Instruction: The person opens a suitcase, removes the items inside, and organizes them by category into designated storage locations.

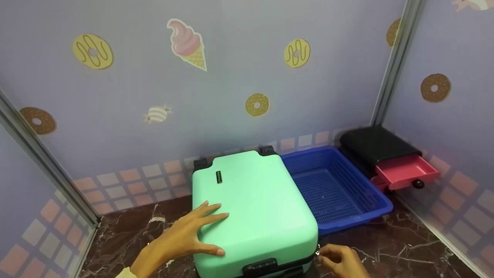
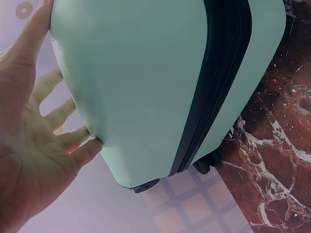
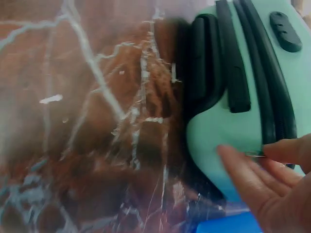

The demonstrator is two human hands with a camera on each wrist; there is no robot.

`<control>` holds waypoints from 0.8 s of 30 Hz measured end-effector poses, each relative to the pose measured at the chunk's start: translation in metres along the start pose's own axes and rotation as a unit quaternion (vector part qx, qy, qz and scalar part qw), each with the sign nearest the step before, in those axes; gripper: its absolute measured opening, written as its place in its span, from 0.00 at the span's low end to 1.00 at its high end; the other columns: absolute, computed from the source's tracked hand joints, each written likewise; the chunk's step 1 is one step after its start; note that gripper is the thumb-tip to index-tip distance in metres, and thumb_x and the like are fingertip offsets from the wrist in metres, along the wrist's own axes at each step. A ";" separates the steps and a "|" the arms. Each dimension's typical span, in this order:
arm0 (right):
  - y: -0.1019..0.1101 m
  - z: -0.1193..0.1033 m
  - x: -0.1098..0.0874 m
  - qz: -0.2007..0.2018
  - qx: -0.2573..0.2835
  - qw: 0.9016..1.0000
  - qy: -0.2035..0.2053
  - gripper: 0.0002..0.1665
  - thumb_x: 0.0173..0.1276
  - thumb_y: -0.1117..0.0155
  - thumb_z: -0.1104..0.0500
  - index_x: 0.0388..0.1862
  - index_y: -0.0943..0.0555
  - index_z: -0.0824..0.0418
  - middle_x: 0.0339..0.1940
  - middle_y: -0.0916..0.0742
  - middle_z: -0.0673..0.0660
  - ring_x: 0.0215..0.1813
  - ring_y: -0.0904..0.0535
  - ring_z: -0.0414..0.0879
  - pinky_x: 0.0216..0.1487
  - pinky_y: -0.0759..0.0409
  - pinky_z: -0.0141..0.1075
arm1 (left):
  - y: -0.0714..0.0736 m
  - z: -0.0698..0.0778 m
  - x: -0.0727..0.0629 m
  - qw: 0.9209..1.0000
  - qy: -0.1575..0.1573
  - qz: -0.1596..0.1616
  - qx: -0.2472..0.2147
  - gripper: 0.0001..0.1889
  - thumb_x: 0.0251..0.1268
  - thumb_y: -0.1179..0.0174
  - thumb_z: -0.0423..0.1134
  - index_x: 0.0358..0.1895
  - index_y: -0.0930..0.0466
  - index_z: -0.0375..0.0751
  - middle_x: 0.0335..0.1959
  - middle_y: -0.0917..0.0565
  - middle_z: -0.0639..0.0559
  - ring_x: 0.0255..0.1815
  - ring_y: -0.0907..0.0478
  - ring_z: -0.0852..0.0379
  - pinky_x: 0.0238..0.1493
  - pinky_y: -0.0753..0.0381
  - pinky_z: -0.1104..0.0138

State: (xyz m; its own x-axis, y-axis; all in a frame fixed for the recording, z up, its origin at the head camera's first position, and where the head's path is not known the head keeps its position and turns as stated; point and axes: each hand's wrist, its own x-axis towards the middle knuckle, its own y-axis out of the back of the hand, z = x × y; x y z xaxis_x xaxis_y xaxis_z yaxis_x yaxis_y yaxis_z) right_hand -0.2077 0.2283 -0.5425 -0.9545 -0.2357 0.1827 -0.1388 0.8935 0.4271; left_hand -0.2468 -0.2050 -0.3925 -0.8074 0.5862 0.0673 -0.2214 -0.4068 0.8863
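Observation:
A mint-green hard-shell suitcase (image 1: 258,200) lies flat on the dark marbled surface, its wheels toward the back wall. My left hand (image 1: 185,229) rests on the near left part of its top, fingers spread and thumb apart. At the near right corner my right hand (image 1: 342,260) pinches a small metal zipper pull (image 3: 253,154) between thumb and finger. The black zipper band (image 2: 214,92) runs around the case's side and appears closed along the stretch in the left wrist view. A black combination lock (image 3: 285,32) sits on the near side, close to the handle.
Right of the suitcase stands a blue plastic basket (image 1: 364,222), close against it. Beyond it, in the right corner, is a black box (image 1: 380,143) with a pink drawer (image 1: 405,170) pulled out. Patterned wall panels (image 1: 227,77) enclose the back and both sides.

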 end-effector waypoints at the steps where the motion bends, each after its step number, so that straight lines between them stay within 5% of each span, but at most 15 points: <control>1: -0.002 0.002 -0.001 0.016 -0.020 0.999 0.026 0.06 0.69 0.27 0.63 0.37 0.13 0.67 0.33 0.08 0.59 0.33 0.13 0.37 0.35 0.13 0.32 | 0.000 0.000 0.000 1.000 0.000 0.001 0.001 0.47 0.52 0.27 0.71 0.76 0.26 0.59 0.82 0.35 0.48 0.84 0.49 0.32 0.72 0.42 0.25; 5: -0.006 0.008 -0.007 0.060 -0.083 0.988 0.115 0.02 0.67 0.27 0.68 0.37 0.13 0.64 0.31 0.09 0.53 0.32 0.17 0.30 0.31 0.14 0.32 | -0.001 0.000 0.000 1.000 0.000 0.006 0.006 0.47 0.51 0.26 0.71 0.76 0.26 0.58 0.82 0.35 0.47 0.84 0.48 0.31 0.71 0.41 0.25; 11: -0.008 0.013 -0.009 0.069 -0.157 0.960 0.223 0.07 0.60 0.30 0.76 0.37 0.14 0.69 0.28 0.14 0.55 0.30 0.20 0.30 0.24 0.18 0.28 | -0.002 0.001 0.001 1.000 0.000 0.017 0.003 0.47 0.51 0.26 0.70 0.76 0.25 0.58 0.82 0.35 0.45 0.84 0.48 0.31 0.71 0.41 0.25; 15: -0.012 0.014 -0.009 0.082 -0.189 0.938 0.280 0.13 0.53 0.29 0.79 0.34 0.16 0.66 0.24 0.17 0.51 0.26 0.24 0.27 0.20 0.25 0.21 | -0.003 0.002 0.000 1.000 0.004 0.018 -0.004 0.46 0.52 0.27 0.70 0.76 0.25 0.58 0.82 0.36 0.43 0.84 0.49 0.30 0.70 0.41 0.24; 18: -0.017 0.023 -0.009 0.094 -0.198 0.930 0.296 0.17 0.50 0.27 0.79 0.33 0.18 0.61 0.22 0.20 0.47 0.25 0.26 0.27 0.19 0.28 0.20 | -0.003 0.003 -0.001 1.000 0.005 0.019 -0.008 0.46 0.53 0.27 0.70 0.76 0.25 0.58 0.83 0.37 0.43 0.84 0.49 0.29 0.70 0.41 0.24; 24: -0.035 0.092 0.004 0.158 -0.213 0.894 0.361 0.07 0.74 0.31 0.58 0.34 0.18 0.50 0.25 0.24 0.37 0.27 0.33 0.21 0.19 0.34 0.19 | -0.003 0.003 0.000 1.000 0.001 0.025 -0.003 0.45 0.53 0.27 0.70 0.76 0.26 0.58 0.82 0.36 0.43 0.84 0.49 0.30 0.70 0.40 0.24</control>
State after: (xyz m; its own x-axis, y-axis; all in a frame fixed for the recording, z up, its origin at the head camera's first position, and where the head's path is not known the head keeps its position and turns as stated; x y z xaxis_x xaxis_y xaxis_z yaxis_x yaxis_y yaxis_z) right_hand -0.2313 0.2309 -0.6383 -0.4871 -0.3204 0.8125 0.3678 0.7685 0.5236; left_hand -0.2440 -0.2016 -0.3941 -0.8186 0.5637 0.1104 -0.1838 -0.4391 0.8794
